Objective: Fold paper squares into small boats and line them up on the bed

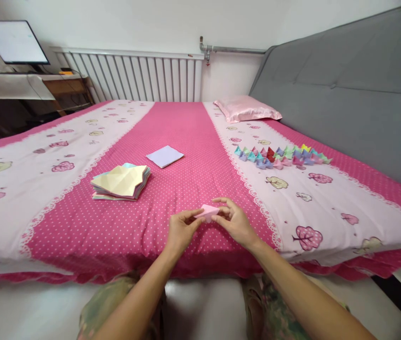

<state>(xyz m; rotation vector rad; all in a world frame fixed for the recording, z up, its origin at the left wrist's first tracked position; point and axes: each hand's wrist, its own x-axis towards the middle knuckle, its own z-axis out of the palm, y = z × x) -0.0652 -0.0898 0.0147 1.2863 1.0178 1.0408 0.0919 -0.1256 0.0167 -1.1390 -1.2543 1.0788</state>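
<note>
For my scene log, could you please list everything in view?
folded paper piece: one, pink, between both hands
paper stack: one, yellow-topped, bed centre-left
flat sheet: one, lavender, beyond the stack
folded figures: many, multicoloured, bed right
pillow: one, pink, far right
bedspread: one, pink and white, under everything
headboard: one, grey, right
radiator: one, white, far wall
monitor: one, dark-framed, far left
left hand: one, pinching the piece
right hand: one, pinching the piece

left hand (181, 231) + right hand (234, 223): 2 | pink folded paper (207, 211): 1 | sheet stack (121, 182): 1 | lavender sheet (165, 156): 1 | pillow (246, 109): 1 | monitor (12, 41): 1 | small folded pieces (281, 157): roughly twenty
</note>
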